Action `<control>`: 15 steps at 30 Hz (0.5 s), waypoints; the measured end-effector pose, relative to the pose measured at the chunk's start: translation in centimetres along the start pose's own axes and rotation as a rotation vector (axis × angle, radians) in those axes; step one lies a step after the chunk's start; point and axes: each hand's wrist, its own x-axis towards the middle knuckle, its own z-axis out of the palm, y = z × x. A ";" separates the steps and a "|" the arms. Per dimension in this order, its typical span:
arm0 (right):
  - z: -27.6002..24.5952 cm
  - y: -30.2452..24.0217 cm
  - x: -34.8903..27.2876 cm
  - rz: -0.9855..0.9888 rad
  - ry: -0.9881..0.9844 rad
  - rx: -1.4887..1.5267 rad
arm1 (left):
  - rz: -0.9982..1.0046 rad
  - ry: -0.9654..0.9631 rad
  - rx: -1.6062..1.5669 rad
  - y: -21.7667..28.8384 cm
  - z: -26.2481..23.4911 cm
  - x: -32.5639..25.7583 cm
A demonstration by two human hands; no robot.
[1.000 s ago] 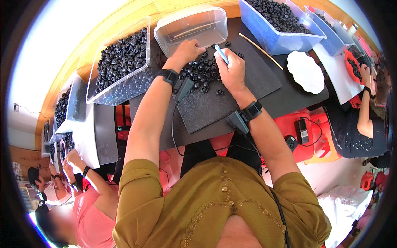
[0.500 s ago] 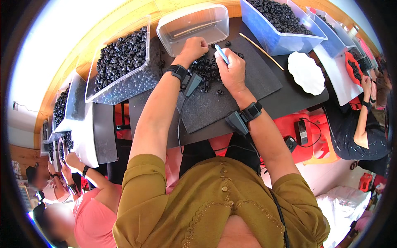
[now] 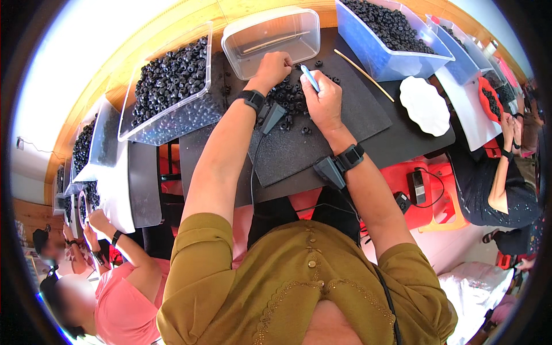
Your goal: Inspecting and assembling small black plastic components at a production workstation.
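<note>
Left hand (image 3: 275, 66): fingers curled on black rings (image 3: 290, 98), at 12 o'clock of mat (image 3: 322, 138). Right hand (image 3: 323, 100): fingers pinching blue tool (image 3: 309, 77).

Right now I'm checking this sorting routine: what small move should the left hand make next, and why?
Probably pinch one ring from the pile: the left hand already rests at its edge, and the right hand holds a blue tool over it.
</note>
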 end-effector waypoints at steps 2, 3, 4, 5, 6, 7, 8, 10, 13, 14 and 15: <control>0.1 0.6 -0.1 -0.047 0.029 -0.003 | 0.020 0.013 -0.059 0.3 0.3 -0.6; 0.2 0.5 -0.1 -0.047 0.029 -0.001 | 0.057 0.062 -0.052 0.3 0.2 -1.0; 0.2 0.4 -0.1 -0.046 0.024 0.001 | 0.095 0.109 -0.045 0.2 0.2 -1.4; 0.2 0.3 -0.2 -0.045 0.018 0.003 | 0.093 0.108 -0.043 0.1 0.1 -1.8; 0.2 0.3 -0.2 -0.044 0.019 0.004 | 0.194 0.159 -0.010 0.3 -0.2 -2.1; 0.2 0.2 -0.1 -0.044 0.019 -0.006 | 0.294 0.209 0.023 0.4 -0.3 -2.5; 0.2 0.2 -0.2 -0.043 0.018 -0.015 | 0.294 0.207 0.024 0.7 -0.3 -2.9; 0.1 0.3 -0.1 -0.033 0.023 -0.010 | 0.242 0.160 -0.029 2.3 -1.0 -3.6; 0.1 0.5 0.1 -0.042 0.050 -0.003 | 0.115 -0.172 -0.176 3.7 -2.7 -3.9; 0.1 0.6 0.1 -0.060 0.072 -0.001 | 0.117 -0.175 -0.178 3.7 -2.8 -3.6; 0.1 0.5 0.1 -0.062 0.071 0.001 | 0.120 -0.161 -0.171 3.6 -3.0 -3.2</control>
